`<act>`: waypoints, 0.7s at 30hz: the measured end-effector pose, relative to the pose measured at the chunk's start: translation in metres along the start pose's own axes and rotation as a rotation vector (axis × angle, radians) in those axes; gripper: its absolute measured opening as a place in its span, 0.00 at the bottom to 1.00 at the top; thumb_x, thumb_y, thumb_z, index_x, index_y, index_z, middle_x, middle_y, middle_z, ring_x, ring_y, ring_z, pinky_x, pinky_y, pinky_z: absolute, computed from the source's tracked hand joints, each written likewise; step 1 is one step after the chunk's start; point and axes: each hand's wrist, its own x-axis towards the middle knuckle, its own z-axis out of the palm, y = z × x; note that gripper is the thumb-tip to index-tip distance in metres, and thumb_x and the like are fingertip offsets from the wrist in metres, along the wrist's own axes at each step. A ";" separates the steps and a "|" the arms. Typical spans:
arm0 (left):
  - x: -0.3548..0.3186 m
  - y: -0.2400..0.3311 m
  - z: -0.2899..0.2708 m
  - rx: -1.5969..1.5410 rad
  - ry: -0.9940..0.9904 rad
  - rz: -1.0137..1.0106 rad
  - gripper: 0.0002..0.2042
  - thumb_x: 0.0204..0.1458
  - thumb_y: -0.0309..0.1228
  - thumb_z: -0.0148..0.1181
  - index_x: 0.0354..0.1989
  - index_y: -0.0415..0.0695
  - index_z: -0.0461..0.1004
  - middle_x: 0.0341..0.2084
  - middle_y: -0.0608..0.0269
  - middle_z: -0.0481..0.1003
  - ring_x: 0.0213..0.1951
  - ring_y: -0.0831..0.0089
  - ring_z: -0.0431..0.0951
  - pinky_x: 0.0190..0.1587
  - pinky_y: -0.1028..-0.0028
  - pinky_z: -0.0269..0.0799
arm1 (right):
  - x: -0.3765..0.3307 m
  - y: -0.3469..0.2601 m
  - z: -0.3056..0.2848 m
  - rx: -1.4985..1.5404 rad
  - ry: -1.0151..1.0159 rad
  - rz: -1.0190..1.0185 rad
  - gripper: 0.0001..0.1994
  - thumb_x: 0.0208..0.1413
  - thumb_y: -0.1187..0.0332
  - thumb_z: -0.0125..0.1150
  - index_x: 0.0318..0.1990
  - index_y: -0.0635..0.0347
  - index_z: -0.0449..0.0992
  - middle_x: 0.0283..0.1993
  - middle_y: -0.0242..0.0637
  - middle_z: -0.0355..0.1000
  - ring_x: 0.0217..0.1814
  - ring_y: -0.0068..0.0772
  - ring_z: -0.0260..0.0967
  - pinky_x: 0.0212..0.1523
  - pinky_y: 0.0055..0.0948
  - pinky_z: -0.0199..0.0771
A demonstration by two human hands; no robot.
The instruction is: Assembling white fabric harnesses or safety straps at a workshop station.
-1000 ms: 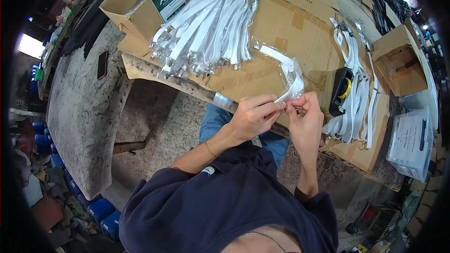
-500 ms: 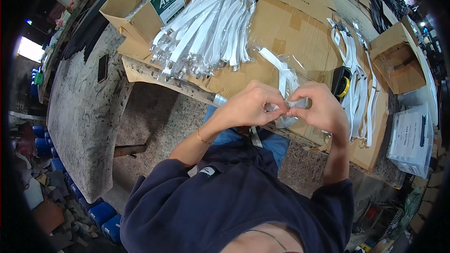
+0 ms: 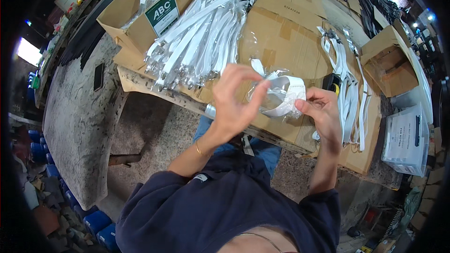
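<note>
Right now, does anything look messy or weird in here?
Yes, the loose scraps at the lower left look messy: they lie jumbled beside the blue containers. The white strap pinched in the right hand curls round, but I can't see damage on it.

A workshop: a stained grey worktable (image 3: 79, 126); a brown cardboard-covered bench (image 3: 274, 42) bearing a heap of flat white straps in clear plastic (image 3: 199, 37); squarish blue plastic containers (image 3: 97, 221) beside strewn flat brown and grey scraps (image 3: 45, 219).
</note>
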 end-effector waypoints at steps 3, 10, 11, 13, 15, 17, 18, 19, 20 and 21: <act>-0.002 0.008 0.010 0.046 -0.085 -0.025 0.11 0.42 0.29 0.69 0.32 0.36 0.76 0.30 0.56 0.76 0.38 0.58 0.74 0.43 0.68 0.69 | -0.006 -0.004 0.006 0.051 0.058 -0.064 0.03 0.50 0.79 0.63 0.28 0.70 0.75 0.37 0.37 0.75 0.40 0.19 0.66 0.42 0.22 0.65; 0.006 0.005 0.025 -0.335 -0.345 -0.342 0.08 0.47 0.26 0.66 0.31 0.34 0.77 0.31 0.56 0.77 0.36 0.70 0.75 0.43 0.73 0.67 | -0.004 0.003 0.005 0.091 0.090 -0.151 0.02 0.51 0.80 0.62 0.30 0.71 0.75 0.38 0.38 0.75 0.40 0.20 0.67 0.42 0.21 0.65; 0.007 0.005 0.026 -0.347 -0.377 -0.340 0.07 0.48 0.25 0.64 0.31 0.34 0.77 0.31 0.56 0.76 0.36 0.72 0.75 0.44 0.74 0.67 | -0.004 0.005 0.004 0.115 0.085 -0.157 0.02 0.51 0.80 0.61 0.30 0.70 0.75 0.37 0.36 0.75 0.38 0.19 0.66 0.41 0.20 0.65; 0.007 0.003 0.027 -0.441 -0.398 -0.384 0.06 0.49 0.25 0.63 0.31 0.33 0.77 0.30 0.56 0.76 0.36 0.72 0.75 0.43 0.73 0.66 | -0.004 0.011 -0.001 0.141 0.082 -0.168 0.02 0.51 0.80 0.61 0.29 0.69 0.75 0.35 0.35 0.75 0.37 0.18 0.66 0.39 0.20 0.65; 0.009 0.001 0.028 -0.535 -0.419 -0.429 0.06 0.49 0.24 0.62 0.31 0.33 0.77 0.29 0.57 0.76 0.36 0.72 0.74 0.43 0.73 0.66 | -0.004 0.017 -0.007 0.215 0.050 -0.128 0.02 0.51 0.79 0.62 0.29 0.68 0.75 0.31 0.31 0.74 0.33 0.15 0.65 0.35 0.18 0.63; 0.011 -0.001 0.030 -0.669 -0.492 -0.501 0.04 0.49 0.22 0.61 0.32 0.34 0.76 0.30 0.57 0.75 0.35 0.70 0.74 0.41 0.73 0.66 | -0.004 0.020 -0.008 0.238 0.074 -0.149 0.02 0.51 0.79 0.62 0.29 0.67 0.75 0.30 0.30 0.73 0.32 0.14 0.65 0.34 0.17 0.63; 0.012 0.001 0.034 -0.668 -0.497 -0.496 0.04 0.49 0.22 0.61 0.32 0.34 0.76 0.30 0.57 0.75 0.35 0.70 0.74 0.41 0.73 0.66 | -0.004 0.020 -0.007 0.260 0.095 -0.167 0.02 0.51 0.79 0.62 0.29 0.66 0.75 0.29 0.29 0.73 0.31 0.13 0.64 0.33 0.16 0.62; 0.011 0.006 0.039 -0.436 -0.333 -0.317 0.05 0.49 0.22 0.61 0.33 0.34 0.76 0.32 0.56 0.74 0.35 0.67 0.73 0.41 0.72 0.66 | -0.004 0.019 -0.006 0.261 0.096 -0.173 0.02 0.51 0.79 0.62 0.29 0.66 0.75 0.29 0.29 0.73 0.31 0.13 0.64 0.33 0.16 0.62; 0.009 0.010 0.042 -0.207 -0.168 -0.136 0.06 0.48 0.22 0.61 0.34 0.35 0.75 0.33 0.55 0.73 0.35 0.64 0.73 0.40 0.71 0.67 | -0.003 0.017 -0.003 0.232 0.180 -0.202 0.03 0.52 0.78 0.62 0.29 0.66 0.75 0.29 0.28 0.72 0.31 0.13 0.65 0.33 0.16 0.62; 0.005 0.012 0.043 -0.208 -0.170 -0.129 0.06 0.48 0.22 0.61 0.34 0.35 0.75 0.33 0.55 0.73 0.35 0.64 0.73 0.40 0.71 0.67 | -0.003 0.015 -0.001 0.203 0.265 -0.232 0.03 0.52 0.77 0.62 0.29 0.66 0.74 0.29 0.28 0.72 0.31 0.14 0.65 0.33 0.16 0.63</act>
